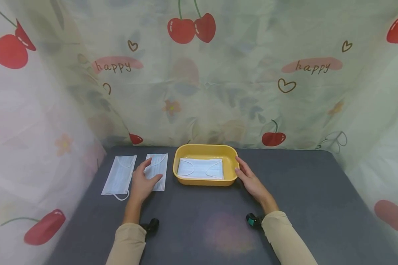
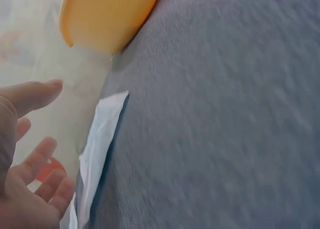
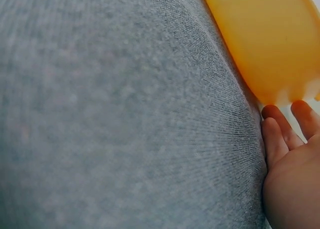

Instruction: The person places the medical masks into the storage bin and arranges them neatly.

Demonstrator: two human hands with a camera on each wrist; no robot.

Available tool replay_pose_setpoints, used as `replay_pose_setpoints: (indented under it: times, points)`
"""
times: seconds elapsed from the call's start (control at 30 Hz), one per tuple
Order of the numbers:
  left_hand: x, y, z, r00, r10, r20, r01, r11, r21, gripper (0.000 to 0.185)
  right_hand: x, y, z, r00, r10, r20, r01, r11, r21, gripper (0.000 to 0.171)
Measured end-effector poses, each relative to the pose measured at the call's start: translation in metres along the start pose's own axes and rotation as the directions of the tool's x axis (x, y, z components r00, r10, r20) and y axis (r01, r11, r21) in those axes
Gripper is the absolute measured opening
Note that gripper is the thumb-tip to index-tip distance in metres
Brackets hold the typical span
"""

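A yellow plastic tray [image 1: 205,183] stands at the back middle of the table, and one white face mask [image 1: 200,168] lies flat inside it, ear loops on top. Left of the tray a second face mask [image 1: 158,170] lies lengthwise, partly covered by my left hand [image 1: 142,184]. That hand hovers over it with thumb and fingers spread apart, nothing between them. Farther left is another face mask [image 1: 118,175], one ear loop sticking out at its near end. My right hand [image 1: 252,183] rests its fingertips against the tray's right end, fingers fairly straight.
The dark grey table [image 1: 199,221] ends at a back edge just behind the tray. A cherry-printed curtain [image 1: 219,92] hangs behind and along both sides. Each wrist wears a small black camera, such as the left wrist camera [image 1: 151,225].
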State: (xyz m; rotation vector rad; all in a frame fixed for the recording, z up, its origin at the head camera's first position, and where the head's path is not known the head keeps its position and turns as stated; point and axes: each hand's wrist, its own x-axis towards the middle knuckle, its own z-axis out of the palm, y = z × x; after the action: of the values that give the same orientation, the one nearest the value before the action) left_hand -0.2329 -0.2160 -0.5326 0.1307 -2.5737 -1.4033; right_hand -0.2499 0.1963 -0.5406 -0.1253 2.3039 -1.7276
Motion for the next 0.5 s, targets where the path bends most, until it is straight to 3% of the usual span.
replay_pose_setpoints:
  times: [0.23,0.5]
  points:
    - [-0.008,-0.012,-0.009,0.998,-0.054,-0.021,0.056,0.996,0.075,0.082,-0.001,-0.002,0.001,1.000,-0.019,0.006,0.019,1.000,0.024,0.060]
    - [-0.016,-0.019,-0.015,0.996,-0.052,-0.070,0.058,0.995,0.082,0.079,-0.003,-0.002,0.002,1.000,-0.014,-0.007,0.014,1.000,0.012,0.061]
